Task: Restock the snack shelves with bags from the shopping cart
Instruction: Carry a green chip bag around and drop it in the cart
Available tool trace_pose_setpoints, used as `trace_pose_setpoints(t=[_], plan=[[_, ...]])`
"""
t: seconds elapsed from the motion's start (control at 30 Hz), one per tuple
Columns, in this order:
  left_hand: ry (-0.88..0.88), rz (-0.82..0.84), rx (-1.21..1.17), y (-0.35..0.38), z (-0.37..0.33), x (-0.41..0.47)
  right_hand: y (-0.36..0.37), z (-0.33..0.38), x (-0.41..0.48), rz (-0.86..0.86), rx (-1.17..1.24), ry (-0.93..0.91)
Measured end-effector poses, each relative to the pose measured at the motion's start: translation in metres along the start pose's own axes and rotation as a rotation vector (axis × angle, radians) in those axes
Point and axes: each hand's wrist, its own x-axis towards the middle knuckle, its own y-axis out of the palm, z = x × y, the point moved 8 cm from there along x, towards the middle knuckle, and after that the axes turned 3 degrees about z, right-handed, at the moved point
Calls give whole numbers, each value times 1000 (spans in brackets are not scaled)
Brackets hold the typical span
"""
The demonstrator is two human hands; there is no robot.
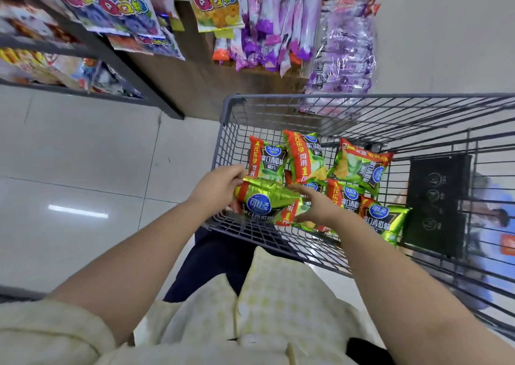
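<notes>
In the shopping cart a green bag is pinched by the left hand; the right hand is held spread

7 chip bags (perhaps 8), 1 cart

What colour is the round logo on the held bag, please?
Blue; the bag's logo shows best in head view.
</notes>
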Motion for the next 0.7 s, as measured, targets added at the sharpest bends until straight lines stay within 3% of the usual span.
trace_pose_setpoints(t=[0.23, 0.5, 0.7], plan=[[-219, -319, -620, -103, 32, -39, -16, 103, -25, 23, -109, -232], [-526, -464, -983, -186, 107, -130, 55, 231, -33, 332, 138, -348], [-418, -689, -1401, -234, 177, -216, 158, 325, -31, 381, 258, -396]])
